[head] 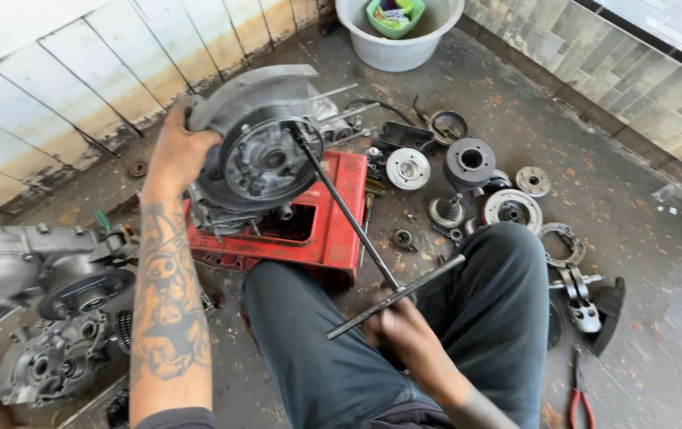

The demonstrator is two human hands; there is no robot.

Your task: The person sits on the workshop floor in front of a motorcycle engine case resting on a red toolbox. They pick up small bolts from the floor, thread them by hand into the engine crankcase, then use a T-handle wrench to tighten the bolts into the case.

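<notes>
My left hand (175, 151) grips the left rim of a grey metal engine casing (257, 147) that stands on a red metal toolbox (329, 230). My right hand (406, 332), blurred, holds the crossbar of a long black T-handle wrench (349, 213). The wrench's far tip sits on a bolt near the upper right of the casing's round face. My knees in dark trousers are below the toolbox.
Round engine parts (468, 163), a flywheel-like disc (511, 208) and small pieces lie scattered on the concrete floor to the right. Another engine block (47, 318) rests at left. A white bucket (400, 48) stands at the back. Red-handled pliers (579, 393) lie at bottom right. Tiled walls bound both sides.
</notes>
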